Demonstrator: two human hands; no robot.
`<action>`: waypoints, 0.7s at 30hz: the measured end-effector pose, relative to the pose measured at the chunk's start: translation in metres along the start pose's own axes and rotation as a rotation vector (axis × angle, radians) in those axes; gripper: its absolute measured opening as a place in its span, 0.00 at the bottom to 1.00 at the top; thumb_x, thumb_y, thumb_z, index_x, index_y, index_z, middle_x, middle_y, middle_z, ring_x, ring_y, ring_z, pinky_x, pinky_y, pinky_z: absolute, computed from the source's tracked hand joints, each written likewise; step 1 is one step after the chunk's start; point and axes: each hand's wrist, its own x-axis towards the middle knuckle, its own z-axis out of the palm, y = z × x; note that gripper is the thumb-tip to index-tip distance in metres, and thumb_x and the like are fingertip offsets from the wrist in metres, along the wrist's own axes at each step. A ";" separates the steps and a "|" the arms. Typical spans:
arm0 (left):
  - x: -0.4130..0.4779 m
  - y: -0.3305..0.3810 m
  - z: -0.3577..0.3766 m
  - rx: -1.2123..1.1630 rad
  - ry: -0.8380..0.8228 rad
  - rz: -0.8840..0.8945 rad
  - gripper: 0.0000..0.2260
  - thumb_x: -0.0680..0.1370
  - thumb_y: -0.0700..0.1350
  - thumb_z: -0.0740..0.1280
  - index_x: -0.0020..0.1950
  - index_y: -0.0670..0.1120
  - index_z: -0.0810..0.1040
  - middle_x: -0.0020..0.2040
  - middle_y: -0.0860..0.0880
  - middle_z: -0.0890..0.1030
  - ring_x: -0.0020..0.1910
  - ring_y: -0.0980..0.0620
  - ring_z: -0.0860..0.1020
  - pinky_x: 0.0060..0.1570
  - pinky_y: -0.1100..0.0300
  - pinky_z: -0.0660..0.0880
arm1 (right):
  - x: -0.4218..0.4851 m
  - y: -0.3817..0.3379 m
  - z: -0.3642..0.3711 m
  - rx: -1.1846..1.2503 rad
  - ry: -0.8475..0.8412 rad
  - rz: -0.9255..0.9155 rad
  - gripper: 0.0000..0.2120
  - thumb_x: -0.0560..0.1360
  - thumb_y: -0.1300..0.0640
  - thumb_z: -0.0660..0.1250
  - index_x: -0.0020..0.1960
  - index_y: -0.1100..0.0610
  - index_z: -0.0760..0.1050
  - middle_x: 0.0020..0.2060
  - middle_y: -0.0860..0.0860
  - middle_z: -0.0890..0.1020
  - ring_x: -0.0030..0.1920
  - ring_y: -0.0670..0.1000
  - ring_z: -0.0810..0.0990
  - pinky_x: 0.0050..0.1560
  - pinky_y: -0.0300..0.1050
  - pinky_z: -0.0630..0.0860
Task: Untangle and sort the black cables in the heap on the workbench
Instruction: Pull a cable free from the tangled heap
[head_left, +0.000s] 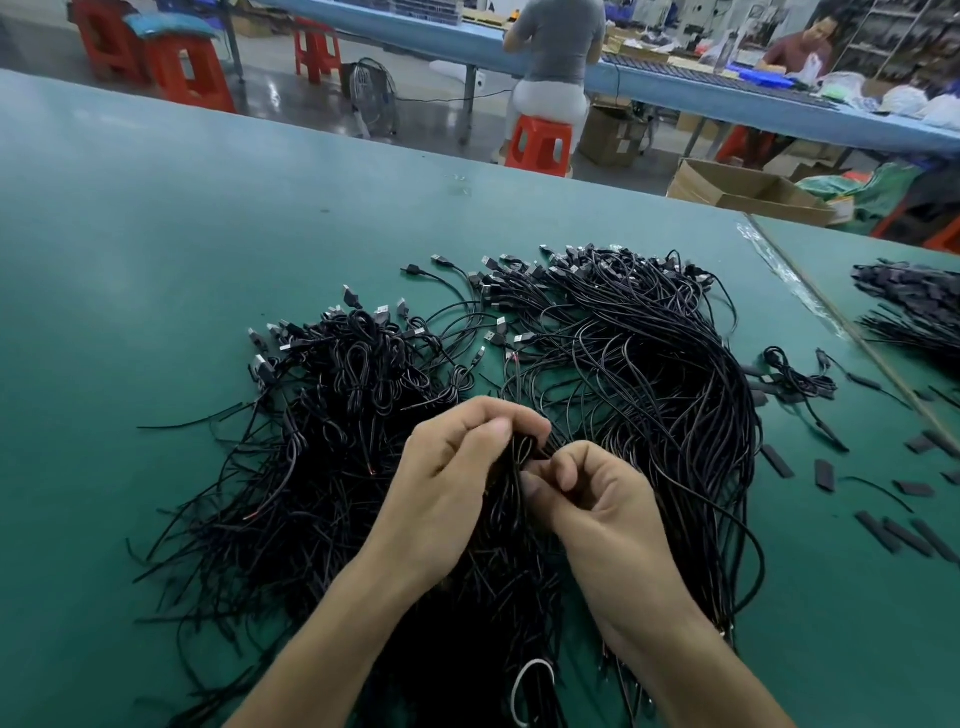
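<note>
Cables (519, 467) pinched between both curled hands.

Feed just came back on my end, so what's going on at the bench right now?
A person is working on a heap of black cables on the green workbench. The left hand grips a bunch of strands above the heap, and the right hand pinches at them just beside it. A knotted clump lies to the left, a straighter fanned bunch to the right. Little looks sorted yet.
</note>
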 end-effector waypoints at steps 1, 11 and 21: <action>0.000 0.000 0.000 -0.007 -0.018 0.022 0.10 0.79 0.42 0.62 0.54 0.48 0.83 0.50 0.48 0.86 0.54 0.51 0.83 0.53 0.59 0.79 | 0.000 0.000 -0.001 0.055 -0.005 0.022 0.23 0.75 0.71 0.68 0.31 0.48 0.70 0.34 0.51 0.79 0.38 0.45 0.78 0.40 0.36 0.77; 0.001 -0.005 -0.010 0.035 -0.235 0.038 0.26 0.75 0.47 0.72 0.72 0.55 0.68 0.59 0.55 0.84 0.61 0.48 0.81 0.62 0.48 0.74 | 0.001 0.002 -0.014 0.345 0.025 0.229 0.13 0.67 0.62 0.73 0.30 0.49 0.72 0.37 0.54 0.82 0.39 0.49 0.80 0.43 0.42 0.75; -0.002 -0.016 -0.002 0.332 -0.163 0.348 0.16 0.75 0.36 0.68 0.55 0.55 0.86 0.49 0.54 0.74 0.46 0.51 0.75 0.45 0.64 0.74 | 0.009 -0.006 -0.025 0.315 0.160 0.251 0.14 0.63 0.62 0.73 0.29 0.50 0.70 0.31 0.50 0.79 0.30 0.46 0.73 0.26 0.34 0.68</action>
